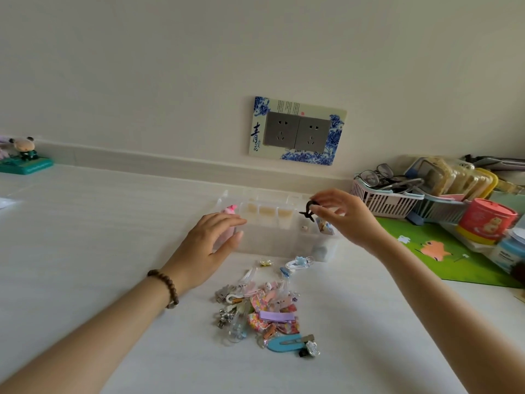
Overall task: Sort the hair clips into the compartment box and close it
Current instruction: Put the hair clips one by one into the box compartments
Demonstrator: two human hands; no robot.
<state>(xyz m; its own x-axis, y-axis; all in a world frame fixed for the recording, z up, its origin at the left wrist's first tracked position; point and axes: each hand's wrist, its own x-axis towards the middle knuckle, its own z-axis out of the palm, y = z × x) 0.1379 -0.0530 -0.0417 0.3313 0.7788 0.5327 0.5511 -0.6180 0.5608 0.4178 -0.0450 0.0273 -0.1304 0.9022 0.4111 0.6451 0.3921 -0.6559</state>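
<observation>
Sorting clips from the pile (264, 314) into the open box (272, 245).
The pile lies on the counter (113, 237) at the box's 6 o'clock, within easy reach. The left hand (210, 245), fingers straight and apart, rests at its 9 o'clock end, probably steadying it. The right hand (346, 220) pinches a black clip (308, 213) above the 2 o'clock compartments, where small clips (322, 224) sit; a pink piece (230, 209) fills the 10 o'clock one.

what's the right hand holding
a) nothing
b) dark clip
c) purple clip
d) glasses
b: the right hand pinches a dark clip in its fingertips above the box.
</observation>
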